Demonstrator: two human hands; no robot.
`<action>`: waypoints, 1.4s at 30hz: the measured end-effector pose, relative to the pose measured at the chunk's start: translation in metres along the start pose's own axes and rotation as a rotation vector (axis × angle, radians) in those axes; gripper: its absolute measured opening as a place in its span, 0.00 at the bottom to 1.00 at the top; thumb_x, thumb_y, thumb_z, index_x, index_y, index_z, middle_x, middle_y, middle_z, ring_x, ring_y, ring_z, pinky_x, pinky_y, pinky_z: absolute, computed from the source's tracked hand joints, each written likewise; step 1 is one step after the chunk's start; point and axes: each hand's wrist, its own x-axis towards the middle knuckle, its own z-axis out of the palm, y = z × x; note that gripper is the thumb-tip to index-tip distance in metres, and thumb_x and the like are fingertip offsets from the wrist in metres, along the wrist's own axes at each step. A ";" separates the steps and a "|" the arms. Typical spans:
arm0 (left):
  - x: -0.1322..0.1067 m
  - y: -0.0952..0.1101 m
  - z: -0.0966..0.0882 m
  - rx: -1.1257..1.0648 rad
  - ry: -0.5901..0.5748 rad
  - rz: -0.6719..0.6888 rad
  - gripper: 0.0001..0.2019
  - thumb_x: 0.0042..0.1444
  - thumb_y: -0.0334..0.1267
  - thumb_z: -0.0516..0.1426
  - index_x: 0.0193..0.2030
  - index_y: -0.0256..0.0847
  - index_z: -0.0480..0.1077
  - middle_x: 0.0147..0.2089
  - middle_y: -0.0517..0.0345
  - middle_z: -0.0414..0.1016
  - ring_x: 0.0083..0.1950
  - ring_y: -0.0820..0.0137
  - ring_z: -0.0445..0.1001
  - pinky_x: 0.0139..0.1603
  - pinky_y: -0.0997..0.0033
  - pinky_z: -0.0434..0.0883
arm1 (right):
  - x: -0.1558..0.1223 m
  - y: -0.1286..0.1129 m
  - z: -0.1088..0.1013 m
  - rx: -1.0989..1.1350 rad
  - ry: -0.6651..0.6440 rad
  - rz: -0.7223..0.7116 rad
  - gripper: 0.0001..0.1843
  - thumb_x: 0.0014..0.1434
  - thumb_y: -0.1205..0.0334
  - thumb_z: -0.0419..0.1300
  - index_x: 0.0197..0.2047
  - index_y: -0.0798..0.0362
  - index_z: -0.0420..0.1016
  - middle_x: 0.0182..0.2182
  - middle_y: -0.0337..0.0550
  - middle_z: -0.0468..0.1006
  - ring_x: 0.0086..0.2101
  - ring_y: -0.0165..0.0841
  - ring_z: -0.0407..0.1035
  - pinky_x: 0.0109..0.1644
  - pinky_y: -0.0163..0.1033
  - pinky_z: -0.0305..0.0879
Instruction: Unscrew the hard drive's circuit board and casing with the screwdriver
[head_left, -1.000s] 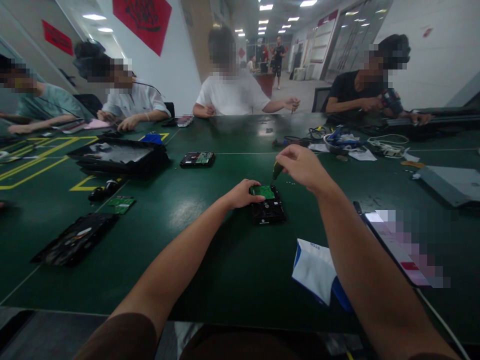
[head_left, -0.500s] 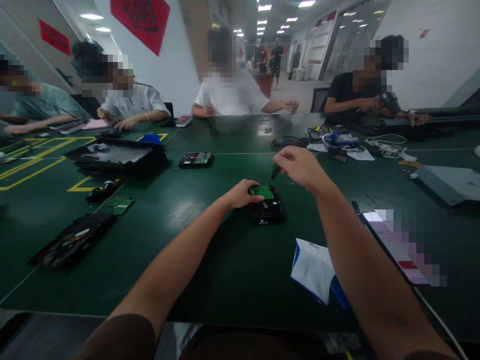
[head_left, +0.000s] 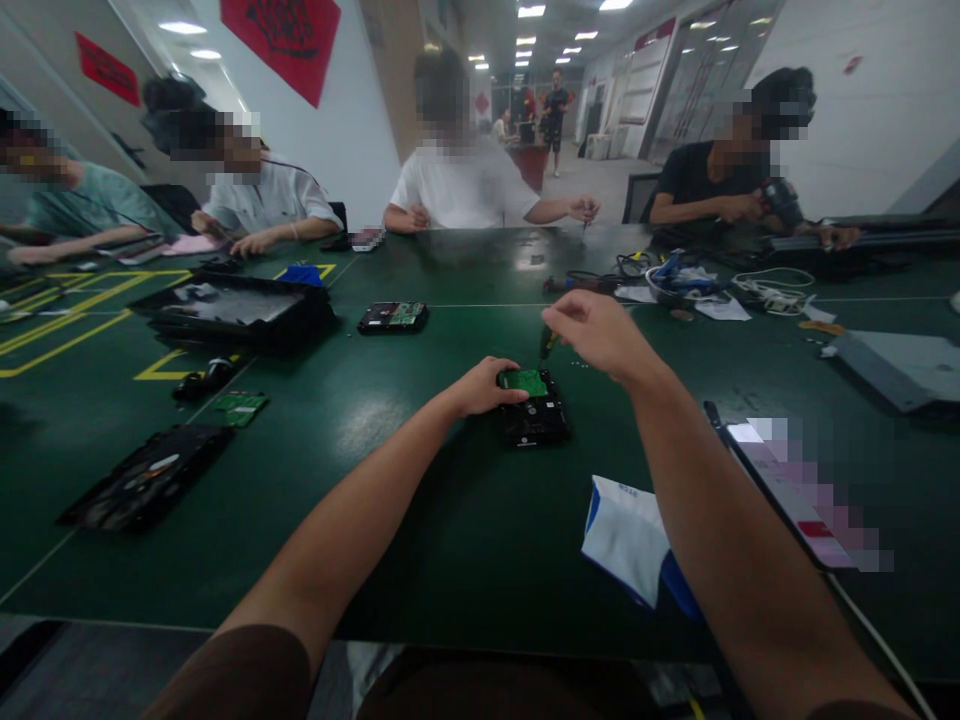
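A black hard drive (head_left: pixel 537 418) with a green circuit board (head_left: pixel 525 382) on top lies on the dark green table (head_left: pixel 420 500) in front of me. My left hand (head_left: pixel 482 388) grips its far left corner, fingers curled over the board's edge. Above the drive's far right corner, my right hand (head_left: pixel 598 332) is closed round a small screwdriver (head_left: pixel 547 344) with a green and black handle, its tip pointing down at the board. A few tiny screws (head_left: pixel 577 365) lie on the table just right of the drive.
A white and blue bag (head_left: pixel 634 540) and a phone (head_left: pixel 795 495) lie at my right. Another hard drive (head_left: pixel 394 317), a black tray (head_left: pixel 232 312), a loose green board (head_left: pixel 240 407) and a dismantled black part (head_left: pixel 142 480) sit to the left. Several people work round the table.
My right hand with the screwdriver has shifted very slightly up and left over the drive's corner. My left hand and the drive have stayed put.
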 end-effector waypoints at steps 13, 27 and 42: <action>0.000 0.002 0.001 0.022 0.001 0.016 0.38 0.54 0.57 0.65 0.67 0.41 0.67 0.65 0.44 0.68 0.63 0.54 0.70 0.65 0.56 0.67 | 0.000 -0.002 0.001 0.040 -0.057 -0.007 0.15 0.68 0.49 0.55 0.44 0.50 0.77 0.29 0.44 0.80 0.28 0.34 0.73 0.32 0.41 0.66; 0.000 0.001 0.000 0.003 0.001 0.015 0.39 0.53 0.57 0.65 0.68 0.41 0.67 0.65 0.44 0.67 0.61 0.54 0.71 0.63 0.55 0.68 | 0.000 0.001 0.005 0.144 -0.069 0.007 0.15 0.70 0.49 0.53 0.47 0.50 0.74 0.28 0.44 0.79 0.26 0.33 0.73 0.32 0.42 0.68; 0.001 -0.001 0.002 0.012 0.010 0.038 0.38 0.53 0.58 0.65 0.67 0.41 0.68 0.64 0.44 0.68 0.62 0.54 0.71 0.65 0.56 0.67 | -0.004 -0.006 0.004 0.040 -0.013 -0.023 0.12 0.69 0.51 0.56 0.43 0.50 0.72 0.33 0.44 0.80 0.26 0.32 0.71 0.33 0.42 0.66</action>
